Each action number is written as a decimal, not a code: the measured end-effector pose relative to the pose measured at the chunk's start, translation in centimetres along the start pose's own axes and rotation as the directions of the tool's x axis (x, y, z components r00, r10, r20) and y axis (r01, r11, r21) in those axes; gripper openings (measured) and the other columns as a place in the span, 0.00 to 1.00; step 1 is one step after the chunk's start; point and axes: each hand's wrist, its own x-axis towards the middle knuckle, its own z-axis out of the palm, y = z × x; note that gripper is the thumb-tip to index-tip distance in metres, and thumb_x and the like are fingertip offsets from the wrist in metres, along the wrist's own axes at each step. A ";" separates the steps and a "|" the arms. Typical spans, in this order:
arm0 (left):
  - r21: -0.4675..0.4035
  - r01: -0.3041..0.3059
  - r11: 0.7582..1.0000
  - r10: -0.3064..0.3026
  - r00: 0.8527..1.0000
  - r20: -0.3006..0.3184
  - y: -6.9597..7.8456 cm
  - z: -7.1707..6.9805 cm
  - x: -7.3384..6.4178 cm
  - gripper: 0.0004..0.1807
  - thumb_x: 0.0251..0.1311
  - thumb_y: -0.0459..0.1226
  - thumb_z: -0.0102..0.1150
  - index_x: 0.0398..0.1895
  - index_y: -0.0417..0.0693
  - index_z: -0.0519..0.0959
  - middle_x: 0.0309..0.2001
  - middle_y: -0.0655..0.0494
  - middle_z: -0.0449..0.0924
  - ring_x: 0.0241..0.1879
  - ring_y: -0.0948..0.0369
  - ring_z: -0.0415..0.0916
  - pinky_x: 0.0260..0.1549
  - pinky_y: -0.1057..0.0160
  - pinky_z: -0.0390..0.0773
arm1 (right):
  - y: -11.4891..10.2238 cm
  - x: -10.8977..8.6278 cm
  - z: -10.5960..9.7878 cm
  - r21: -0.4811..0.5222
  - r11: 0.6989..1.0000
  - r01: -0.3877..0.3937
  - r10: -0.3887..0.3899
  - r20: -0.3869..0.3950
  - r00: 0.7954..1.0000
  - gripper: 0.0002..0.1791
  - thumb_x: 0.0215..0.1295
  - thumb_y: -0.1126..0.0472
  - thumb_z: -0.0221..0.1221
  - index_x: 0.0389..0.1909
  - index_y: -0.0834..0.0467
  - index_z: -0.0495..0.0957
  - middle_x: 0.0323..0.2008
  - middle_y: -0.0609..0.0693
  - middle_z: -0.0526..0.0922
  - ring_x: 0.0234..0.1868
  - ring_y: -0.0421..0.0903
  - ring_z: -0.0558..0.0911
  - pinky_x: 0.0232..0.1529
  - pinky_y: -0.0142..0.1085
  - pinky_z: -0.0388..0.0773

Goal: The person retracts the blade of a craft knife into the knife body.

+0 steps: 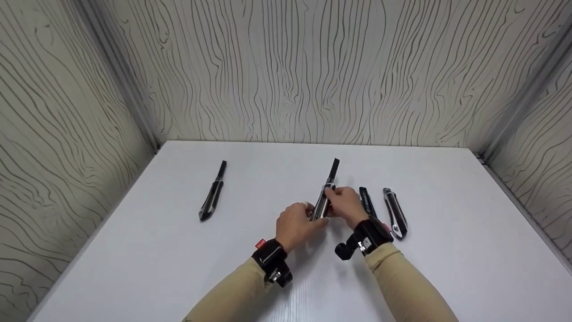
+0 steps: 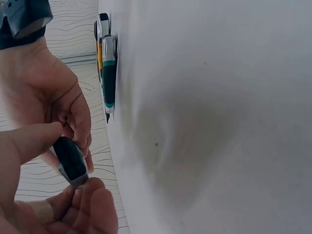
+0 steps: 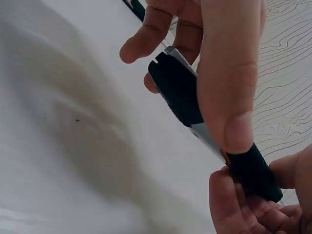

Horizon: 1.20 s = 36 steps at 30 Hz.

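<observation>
Control of the cutter (image 1: 322,205) is best kept by letting the near end be steadied in the left hand (image 1: 295,226) while the slimmer far half is guided by the right hand (image 1: 349,205). Both are clamped on it close together, the right thumb laid along the body, and it is held off the white table (image 1: 147,268), between one loose cutter (image 1: 211,197) well to the left and another (image 1: 396,213) at the right. Pressure should be kept on the handle, with skin held clear of the dark strip (image 1: 334,171) pointing away toward the back wall (image 1: 290,76) (judged to be the blade, though its edge cannot be made out). Silver and near-black are seen on the casing, with a teal cast in the right wrist view and a small notch at one end.
</observation>
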 end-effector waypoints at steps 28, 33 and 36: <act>-0.604 0.191 0.773 0.082 0.916 0.394 -0.9 2.5 0.0 0.11 0.64 0.33 0.47 0.39 0.36 0.79 0.29 0.48 0.82 0.27 0.59 0.79 0.28 0.60 0.82 | 1.2 -0.4 -2.6 -0.054 0.994 0.093 -0.085 0.140 0.986 0.22 0.70 0.51 0.44 0.51 0.66 0.70 0.37 0.57 0.79 0.33 0.44 0.80 0.36 0.37 0.82; -0.582 0.160 0.797 0.095 0.919 0.383 -0.7 2.8 -0.1 0.11 0.64 0.33 0.46 0.39 0.37 0.79 0.29 0.52 0.81 0.26 0.62 0.78 0.27 0.64 0.81 | 1.0 -0.4 -2.3 0.070 0.997 0.017 -0.026 0.132 0.991 0.27 0.70 0.46 0.43 0.51 0.66 0.70 0.40 0.56 0.82 0.34 0.42 0.81 0.37 0.35 0.80; -0.564 0.142 0.813 0.102 0.920 0.377 -0.6 3.0 -0.2 0.11 0.64 0.33 0.46 0.40 0.39 0.78 0.29 0.54 0.81 0.25 0.64 0.77 0.25 0.66 0.80 | 1.0 -0.4 -2.2 0.171 0.985 -0.030 0.004 0.150 0.989 0.27 0.70 0.46 0.43 0.50 0.67 0.71 0.37 0.54 0.83 0.33 0.42 0.82 0.38 0.35 0.79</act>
